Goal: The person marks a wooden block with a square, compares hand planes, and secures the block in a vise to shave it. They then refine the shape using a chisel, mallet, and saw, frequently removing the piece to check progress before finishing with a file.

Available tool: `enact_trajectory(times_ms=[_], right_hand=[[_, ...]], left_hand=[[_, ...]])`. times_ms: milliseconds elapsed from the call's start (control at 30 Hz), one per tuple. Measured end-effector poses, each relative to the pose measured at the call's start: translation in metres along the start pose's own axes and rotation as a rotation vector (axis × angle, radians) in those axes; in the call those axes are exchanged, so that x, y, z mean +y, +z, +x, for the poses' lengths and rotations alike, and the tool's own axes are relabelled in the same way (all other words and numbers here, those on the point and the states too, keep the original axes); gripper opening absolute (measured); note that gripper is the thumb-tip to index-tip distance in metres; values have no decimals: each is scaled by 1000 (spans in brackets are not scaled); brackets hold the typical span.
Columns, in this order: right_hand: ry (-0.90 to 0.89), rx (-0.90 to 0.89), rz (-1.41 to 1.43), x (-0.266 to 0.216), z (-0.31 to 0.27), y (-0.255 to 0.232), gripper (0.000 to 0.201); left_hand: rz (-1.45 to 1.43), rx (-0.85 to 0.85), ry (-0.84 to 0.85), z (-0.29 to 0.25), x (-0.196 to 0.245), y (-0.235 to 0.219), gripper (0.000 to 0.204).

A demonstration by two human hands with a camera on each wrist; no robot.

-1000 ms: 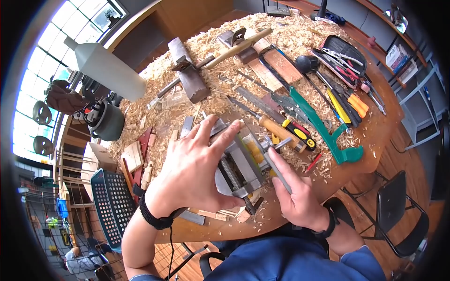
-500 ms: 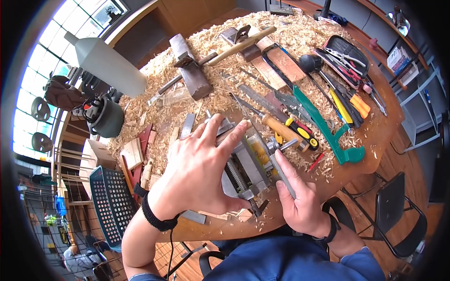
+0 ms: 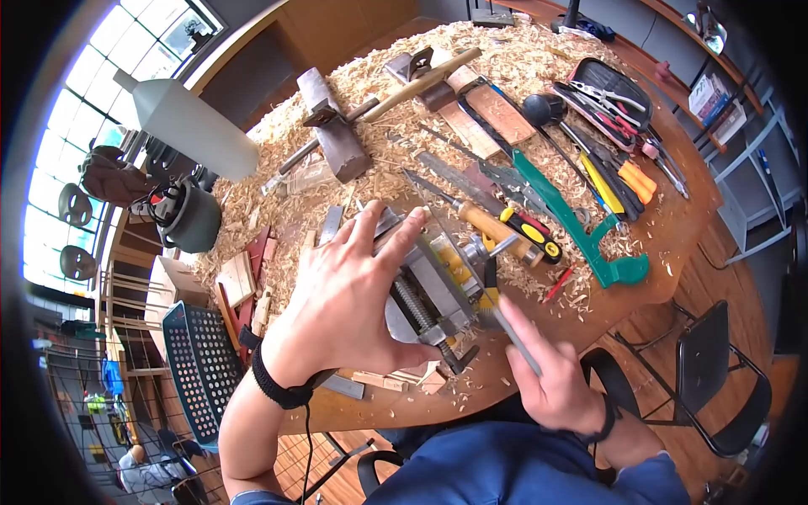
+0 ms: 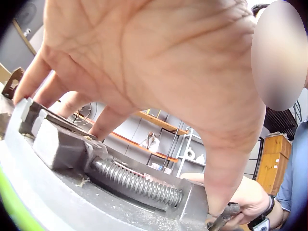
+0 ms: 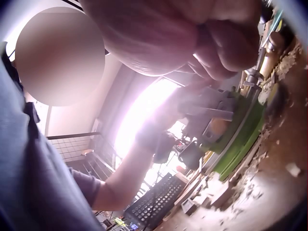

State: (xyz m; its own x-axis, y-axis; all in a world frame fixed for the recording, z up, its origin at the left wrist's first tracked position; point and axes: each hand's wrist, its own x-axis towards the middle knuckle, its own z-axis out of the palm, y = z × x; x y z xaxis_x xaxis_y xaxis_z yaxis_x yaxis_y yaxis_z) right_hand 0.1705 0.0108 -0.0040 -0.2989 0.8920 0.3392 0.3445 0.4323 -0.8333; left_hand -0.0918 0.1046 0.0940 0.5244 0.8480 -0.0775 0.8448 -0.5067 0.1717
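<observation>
A grey metal vise (image 3: pixel 432 290) with a threaded screw (image 4: pixel 139 183) lies on the wooden table. Across it spreads my left hand (image 3: pixel 341 295), fingertips on its far end and thumb against the near end by the crank handle (image 3: pixel 461 360). The left wrist view shows the palm (image 4: pixel 144 53) raised above the screw. To the vise's right, my right hand (image 3: pixel 557 383) grips a narrow flat grey metal tool (image 3: pixel 520 341), index finger along it. The tool's far end is near a small yellow-and-black part (image 3: pixel 489 298) at the vise's side. In the right wrist view the tool is hidden.
Wood shavings (image 3: pixel 370 76) cover the far table. A green-handled saw (image 3: pixel 560 206), wooden-handled chisel (image 3: pixel 497 231), black-and-yellow tool (image 3: pixel 530 236) and red pencil (image 3: pixel 558 284) lie right. Wooden planes (image 3: pixel 335 126) stand beyond; a plastic bottle (image 3: pixel 194 126) and perforated basket (image 3: pixel 198 362) are left.
My right hand has drawn back toward my body and slightly right with the metal tool, uncovering the yellow-and-black part. My left hand keeps its place on the vise.
</observation>
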Motion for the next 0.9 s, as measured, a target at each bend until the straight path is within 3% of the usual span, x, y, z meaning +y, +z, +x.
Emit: enact_trajectory(times_ms=[167, 400, 600, 800, 900], right_hand=[[17, -36, 69, 23, 35, 17, 66], [-19, 0, -13, 0, -12, 1, 64], [8, -15, 101, 23, 41, 21, 63], [34, -8, 54, 3, -3, 8, 65], [-36, 14, 28, 7, 19, 9, 64]], left_hand=[[-10, -13, -1, 0, 1, -1, 134], [7, 1, -2, 1, -1, 1, 133], [2, -39, -33, 2, 4, -4, 134], [-6, -14, -8, 0, -2, 0, 134], [1, -23, -1, 0, 0, -1, 134]])
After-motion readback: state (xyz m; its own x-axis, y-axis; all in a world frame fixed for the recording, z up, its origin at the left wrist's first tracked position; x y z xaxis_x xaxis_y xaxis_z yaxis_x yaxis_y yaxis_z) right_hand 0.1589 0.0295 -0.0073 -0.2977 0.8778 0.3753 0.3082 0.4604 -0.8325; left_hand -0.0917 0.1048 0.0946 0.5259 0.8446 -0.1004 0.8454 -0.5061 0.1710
